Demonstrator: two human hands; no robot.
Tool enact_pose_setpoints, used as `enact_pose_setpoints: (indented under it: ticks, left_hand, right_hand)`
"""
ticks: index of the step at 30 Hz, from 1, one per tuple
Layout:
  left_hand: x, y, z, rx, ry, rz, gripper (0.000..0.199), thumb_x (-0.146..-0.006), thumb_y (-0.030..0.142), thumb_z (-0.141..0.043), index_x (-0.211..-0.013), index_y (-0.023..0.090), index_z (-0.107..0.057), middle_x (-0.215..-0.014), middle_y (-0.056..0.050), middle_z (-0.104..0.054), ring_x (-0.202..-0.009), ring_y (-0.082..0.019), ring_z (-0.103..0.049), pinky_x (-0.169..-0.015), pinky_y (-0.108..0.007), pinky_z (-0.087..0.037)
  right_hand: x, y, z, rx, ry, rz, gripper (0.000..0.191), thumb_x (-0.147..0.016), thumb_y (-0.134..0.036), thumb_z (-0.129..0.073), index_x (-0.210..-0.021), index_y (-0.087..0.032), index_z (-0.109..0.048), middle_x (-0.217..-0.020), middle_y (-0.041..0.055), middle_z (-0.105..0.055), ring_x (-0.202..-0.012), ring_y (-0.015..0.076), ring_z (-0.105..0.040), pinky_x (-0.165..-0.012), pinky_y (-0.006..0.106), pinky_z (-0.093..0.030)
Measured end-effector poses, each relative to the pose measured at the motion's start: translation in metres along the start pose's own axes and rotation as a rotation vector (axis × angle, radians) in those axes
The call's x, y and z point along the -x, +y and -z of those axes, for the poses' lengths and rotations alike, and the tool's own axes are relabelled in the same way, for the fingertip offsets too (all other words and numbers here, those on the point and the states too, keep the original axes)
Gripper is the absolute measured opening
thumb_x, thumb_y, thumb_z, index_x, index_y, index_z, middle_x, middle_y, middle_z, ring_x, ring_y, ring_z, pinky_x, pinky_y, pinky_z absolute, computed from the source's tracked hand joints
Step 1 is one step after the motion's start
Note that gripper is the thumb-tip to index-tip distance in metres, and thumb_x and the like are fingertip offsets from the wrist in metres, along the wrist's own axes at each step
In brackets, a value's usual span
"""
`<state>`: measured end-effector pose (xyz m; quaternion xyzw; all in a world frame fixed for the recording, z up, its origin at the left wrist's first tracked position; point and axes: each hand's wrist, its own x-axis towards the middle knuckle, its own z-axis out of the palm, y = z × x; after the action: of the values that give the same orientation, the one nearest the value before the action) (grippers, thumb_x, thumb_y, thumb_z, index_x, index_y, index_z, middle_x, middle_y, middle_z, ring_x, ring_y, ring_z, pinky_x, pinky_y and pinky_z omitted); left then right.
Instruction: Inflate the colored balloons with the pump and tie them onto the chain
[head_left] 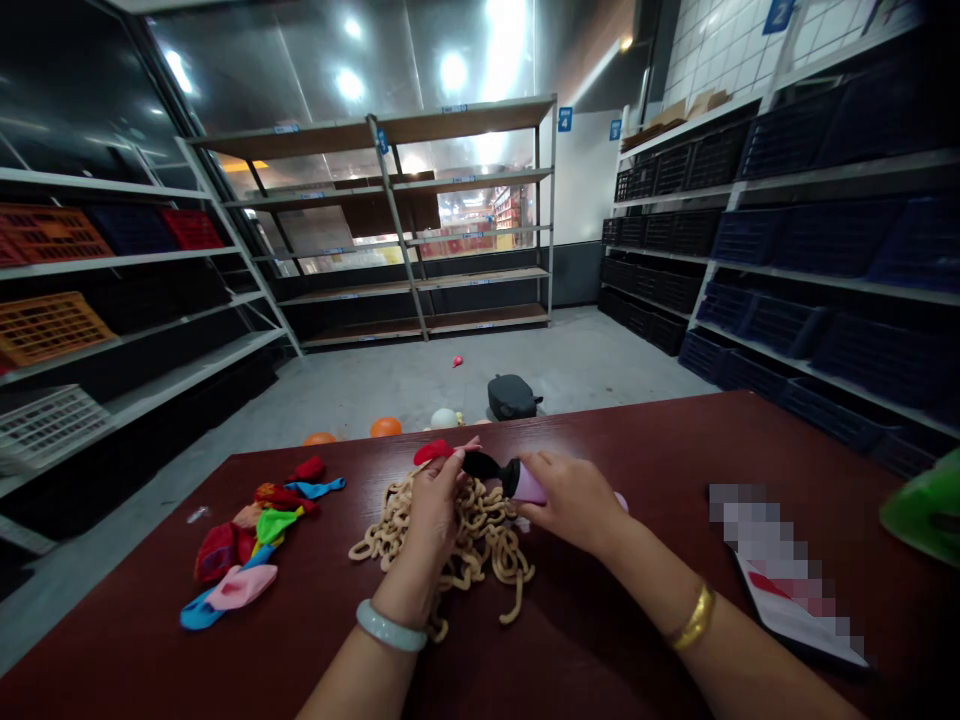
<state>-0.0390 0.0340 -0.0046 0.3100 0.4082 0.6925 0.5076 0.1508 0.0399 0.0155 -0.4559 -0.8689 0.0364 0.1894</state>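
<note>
My left hand (435,505) is closed in a pinch over a heap of beige, noodle-like cord (484,530) on the table. A limp red balloon (432,452) shows at its fingertips, partly hidden by them. My right hand (566,497) is wrapped round a lilac-handled tool (530,484) with a black collar and a tapered black head. That head points left and reaches the fingertips of my left hand; whether it touches the balloon cannot be made out. To the left lies a loose pile of limp balloons, with pink (241,587), blue (199,610) and green (276,524) ones among them.
A phone-like flat object (787,590), partly blurred out, lies right on the brown table (637,620). A green object (926,510) stands at the right edge. Beyond are orange balloons (386,427), a dark bag (513,397) and shelves (480,272); crates (52,232) fill the side racks.
</note>
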Motion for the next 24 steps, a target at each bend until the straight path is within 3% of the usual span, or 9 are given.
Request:
enact_pose_setpoints:
  ticks: [3, 6, 11, 18, 24]
  left_hand:
    - [-0.001, 0.001, 0.001, 0.033, -0.043, 0.004, 0.023, -0.078, 0.028, -0.068, -0.093, 0.012, -0.072, -0.112, -0.015, -0.068, -0.110, -0.025, -0.061, -0.091, -0.031, -0.047]
    - [0.003, 0.003, -0.006, 0.201, -0.072, -0.052, 0.024, -0.080, 0.025, -0.066, -0.104, 0.018, -0.068, -0.118, -0.011, -0.066, -0.113, -0.022, -0.059, -0.094, -0.033, -0.046]
    - [0.006, 0.008, -0.012, 0.312, -0.088, -0.010, 0.013, -0.080, 0.021, -0.068, -0.091, 0.016, -0.066, -0.116, -0.010, -0.067, -0.113, -0.022, -0.059, -0.095, -0.035, -0.047]
    - [0.006, 0.009, -0.006, 0.276, -0.071, 0.057, 0.024, -0.080, 0.023, -0.068, -0.103, 0.018, -0.067, -0.114, -0.010, -0.068, -0.108, -0.021, -0.061, -0.088, -0.033, -0.050]
    - [0.007, 0.010, -0.005, 0.010, -0.114, 0.050, 0.031, -0.076, 0.033, -0.071, -0.101, 0.015, -0.070, -0.117, -0.012, -0.066, -0.095, -0.019, -0.065, -0.077, -0.025, -0.050]
  right_hand:
    - [-0.001, -0.002, 0.000, -0.022, -0.021, 0.009, 0.051, -0.079, -0.045, -0.061, -0.124, -0.024, -0.049, -0.110, 0.0080, -0.065, -0.097, 0.0254, -0.061, -0.080, 0.035, -0.043]
    - [-0.001, -0.004, -0.003, -0.064, -0.003, 0.007, 0.052, -0.082, -0.048, -0.059, -0.126, -0.023, -0.048, -0.113, 0.0095, -0.064, -0.101, 0.0260, -0.061, -0.083, 0.036, -0.043]
    - [-0.001, -0.003, -0.010, -0.086, 0.051, -0.004, 0.054, -0.083, -0.053, -0.056, -0.126, -0.022, -0.049, -0.114, 0.0108, -0.065, -0.102, 0.0276, -0.061, -0.084, 0.038, -0.045]
    - [-0.002, -0.001, -0.010, -0.166, 0.056, -0.011, 0.051, -0.082, -0.055, -0.056, -0.121, -0.023, -0.052, -0.110, 0.0078, -0.066, -0.097, 0.0259, -0.063, -0.077, 0.034, -0.044]
    - [-0.002, 0.007, 0.003, -0.284, -0.122, -0.029, 0.040, -0.083, -0.059, -0.053, -0.098, -0.024, -0.060, -0.091, 0.0030, -0.069, -0.080, 0.0211, -0.063, -0.064, 0.027, -0.038]
